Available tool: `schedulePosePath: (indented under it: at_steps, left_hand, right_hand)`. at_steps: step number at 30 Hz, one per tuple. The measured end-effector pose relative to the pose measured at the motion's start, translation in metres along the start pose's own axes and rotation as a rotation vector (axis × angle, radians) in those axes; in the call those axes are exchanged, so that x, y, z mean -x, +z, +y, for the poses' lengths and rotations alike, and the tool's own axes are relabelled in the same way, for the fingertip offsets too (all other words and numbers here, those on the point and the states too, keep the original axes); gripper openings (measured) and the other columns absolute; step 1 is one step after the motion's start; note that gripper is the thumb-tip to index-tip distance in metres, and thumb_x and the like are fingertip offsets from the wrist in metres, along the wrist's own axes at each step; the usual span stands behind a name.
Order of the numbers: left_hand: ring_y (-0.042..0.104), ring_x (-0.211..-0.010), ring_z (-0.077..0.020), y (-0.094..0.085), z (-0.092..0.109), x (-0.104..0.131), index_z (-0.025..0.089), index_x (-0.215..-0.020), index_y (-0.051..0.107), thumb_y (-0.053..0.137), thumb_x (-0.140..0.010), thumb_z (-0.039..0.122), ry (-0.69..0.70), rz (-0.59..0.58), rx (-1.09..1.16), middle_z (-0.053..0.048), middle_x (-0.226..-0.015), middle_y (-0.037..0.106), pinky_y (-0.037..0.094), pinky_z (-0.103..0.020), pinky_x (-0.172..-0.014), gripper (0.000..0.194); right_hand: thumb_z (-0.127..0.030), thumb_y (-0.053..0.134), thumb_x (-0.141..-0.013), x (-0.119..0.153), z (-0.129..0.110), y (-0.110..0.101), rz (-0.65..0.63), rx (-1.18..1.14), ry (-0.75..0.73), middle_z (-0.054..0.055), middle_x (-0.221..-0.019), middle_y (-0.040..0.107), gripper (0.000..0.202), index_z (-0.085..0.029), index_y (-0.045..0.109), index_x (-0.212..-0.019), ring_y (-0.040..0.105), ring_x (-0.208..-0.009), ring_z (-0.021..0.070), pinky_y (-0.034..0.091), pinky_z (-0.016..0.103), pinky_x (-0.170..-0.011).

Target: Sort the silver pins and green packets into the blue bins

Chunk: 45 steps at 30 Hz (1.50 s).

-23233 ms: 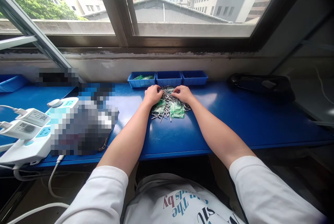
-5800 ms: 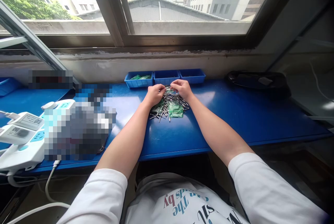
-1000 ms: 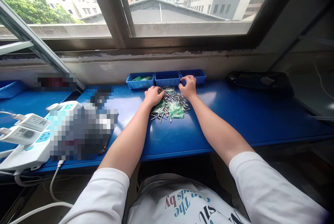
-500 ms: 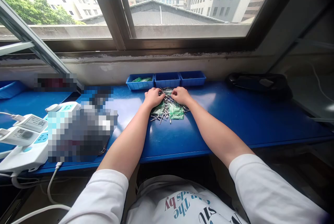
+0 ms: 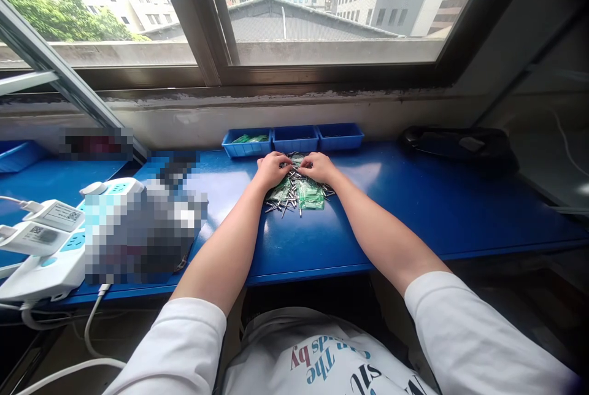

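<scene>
A heap of short, thin metal rods [image 5: 288, 199] mixed with clear-green plastic packets [image 5: 311, 195] lies on the blue tabletop. At the heap's left side, my left hand [image 5: 273, 169] has its fingers curled in and its thumb pointing to the middle; whatever it pinches is too small to make out. Opposite it, my right hand [image 5: 318, 168] is closed too, thumb against fingertips over the rods, and its contents cannot be told. The fingertips of both hands are close together, above the upper part of the heap.
Behind the heap stand three blue bins: the left bin [image 5: 247, 148] holds green packets, the middle bin [image 5: 295, 143] and right bin [image 5: 340, 139] hold dark contents. A black bag-like item [image 5: 460, 146] lies at right. A white power strip [image 5: 59, 266] with plugs and blurred items is at left.
My right hand has shifted slightly left, and its fingertips have come nearer to those of my left hand. The heap looks nearly the same.
</scene>
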<state>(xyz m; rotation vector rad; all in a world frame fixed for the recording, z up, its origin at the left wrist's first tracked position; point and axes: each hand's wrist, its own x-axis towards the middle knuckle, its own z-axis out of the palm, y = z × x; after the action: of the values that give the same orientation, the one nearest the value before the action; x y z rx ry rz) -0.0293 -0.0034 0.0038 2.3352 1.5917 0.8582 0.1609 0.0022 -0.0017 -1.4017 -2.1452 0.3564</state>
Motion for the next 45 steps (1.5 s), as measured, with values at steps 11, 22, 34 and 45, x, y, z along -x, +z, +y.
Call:
schedulePosePath:
  at_steps: [11, 22, 34, 45]
  left_hand:
    - [0.055, -0.113, -0.0252, -0.003, 0.003, -0.001, 0.025, -0.086, 0.07, 0.058, -0.082, 0.031, -0.011, -0.063, -0.007, -0.003, -0.117, 0.064, 0.033, -0.043, -0.098, 0.014]
    - [0.058, -0.107, -0.0217, -0.004, 0.006, -0.004, 0.023, -0.093, 0.065, 0.046, -0.09, 0.029, 0.015, 0.057, 0.015, -0.004, -0.107, 0.068, 0.035, -0.038, -0.096, 0.02]
    - [0.06, -0.102, -0.0195, -0.007, 0.012, 0.001, 0.022, -0.099, 0.065, 0.051, -0.088, 0.039, 0.041, 0.064, 0.096, -0.004, -0.107, 0.069, 0.04, -0.033, -0.093, 0.025]
    - [0.061, -0.102, -0.0202, -0.004, 0.007, -0.004, 0.022, -0.091, 0.067, 0.044, -0.091, 0.032, 0.001, 0.044, 0.038, -0.005, -0.103, 0.069, 0.04, -0.034, -0.095, 0.025]
  right_hand:
    - [-0.04, 0.065, -0.077, 0.001, 0.0, -0.001, 0.043, -0.072, 0.009, 0.002, -0.085, 0.065, 0.021, -0.021, 0.073, -0.08, 0.06, -0.079, 0.0151, 0.044, 0.027, -0.077]
    - [-0.033, 0.062, -0.08, 0.003, -0.008, -0.005, 0.134, -0.267, -0.09, 0.003, -0.083, 0.069, 0.018, -0.019, 0.074, -0.083, 0.059, -0.079, 0.0151, 0.044, 0.027, -0.077]
    - [-0.042, 0.049, -0.086, 0.001, -0.007, -0.006, 0.142, -0.311, 0.004, 0.001, -0.069, 0.064, 0.031, -0.017, 0.064, -0.075, 0.053, -0.064, 0.0129, 0.039, 0.025, -0.062]
    - [-0.045, 0.06, -0.078, 0.001, -0.015, -0.007, 0.178, -0.623, -0.012, 0.002, -0.072, 0.069, 0.028, -0.018, 0.066, -0.075, 0.063, -0.072, 0.0166, 0.049, 0.029, -0.072]
